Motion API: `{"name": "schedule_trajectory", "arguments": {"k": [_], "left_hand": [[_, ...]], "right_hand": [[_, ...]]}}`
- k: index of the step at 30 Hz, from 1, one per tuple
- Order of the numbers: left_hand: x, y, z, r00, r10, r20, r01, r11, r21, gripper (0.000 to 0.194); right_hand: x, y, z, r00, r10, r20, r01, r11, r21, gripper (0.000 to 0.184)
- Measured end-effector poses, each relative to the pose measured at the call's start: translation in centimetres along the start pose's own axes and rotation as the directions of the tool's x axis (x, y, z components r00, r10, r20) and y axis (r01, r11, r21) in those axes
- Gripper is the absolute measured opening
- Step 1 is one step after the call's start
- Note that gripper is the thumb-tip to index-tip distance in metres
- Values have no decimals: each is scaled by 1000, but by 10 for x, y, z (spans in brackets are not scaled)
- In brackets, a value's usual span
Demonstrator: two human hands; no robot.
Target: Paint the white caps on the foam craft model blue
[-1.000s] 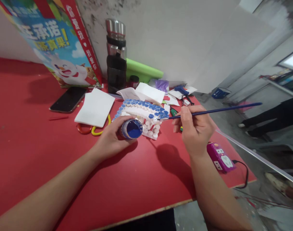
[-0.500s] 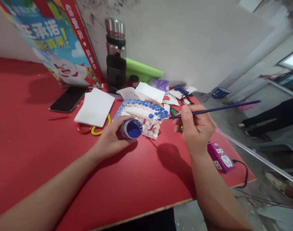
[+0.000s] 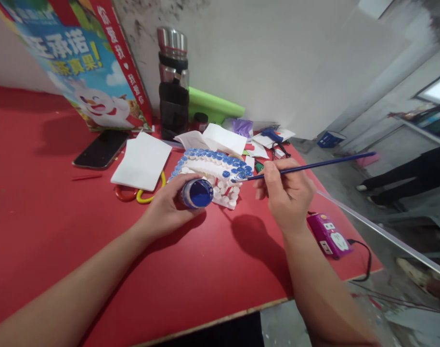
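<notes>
A small jar of blue paint [image 3: 198, 193] tilts toward me, with my left hand [image 3: 167, 205] wrapped round it. My right hand [image 3: 290, 195] pinches a dark blue paintbrush [image 3: 324, 164] by its handle, and the bristle end points left. Those bristles are at a white craft piece [image 3: 227, 200] made of many small round bits, several of them painted blue along the back and right side. Whether the tip touches the surface I cannot tell. The jar and my left hand hide the front left of the piece.
Behind the piece lie white papers [image 3: 225, 139], a purple bag [image 3: 242, 128] and a glue gun [image 3: 272, 135]. A bottle [image 3: 174, 86] stands against the wall. To the left are a phone [image 3: 100, 149] and a white pad [image 3: 142, 161] over scissors; a purple power socket [image 3: 328, 235] sits right.
My right hand and the brush have shifted slightly left, and the brush tip sits a little further left on the piece. My left hand and the jar stay put.
</notes>
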State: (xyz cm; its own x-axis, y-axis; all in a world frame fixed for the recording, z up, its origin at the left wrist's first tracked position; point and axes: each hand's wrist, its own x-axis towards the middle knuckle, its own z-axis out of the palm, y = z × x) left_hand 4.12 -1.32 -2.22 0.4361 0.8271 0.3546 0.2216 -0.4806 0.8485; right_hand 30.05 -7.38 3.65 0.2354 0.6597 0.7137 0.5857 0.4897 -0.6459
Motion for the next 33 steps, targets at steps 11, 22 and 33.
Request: {"name": "schedule_trajectory", "arguments": {"k": [11, 22, 33], "left_hand": [[0, -3, -1, 1000, 10, -3, -10, 1000, 3, 63], [1, 0, -1, 1000, 26, 1, -26, 1000, -3, 60], [0, -3, 0, 999, 42, -13, -42, 999, -3, 60]], "right_hand": [[3, 2, -2, 996, -13, -88, 11, 1000, -17, 28], [4, 1, -3, 994, -47, -102, 46, 999, -12, 26], [6, 2, -4, 995, -68, -77, 65, 997, -42, 26]]}}
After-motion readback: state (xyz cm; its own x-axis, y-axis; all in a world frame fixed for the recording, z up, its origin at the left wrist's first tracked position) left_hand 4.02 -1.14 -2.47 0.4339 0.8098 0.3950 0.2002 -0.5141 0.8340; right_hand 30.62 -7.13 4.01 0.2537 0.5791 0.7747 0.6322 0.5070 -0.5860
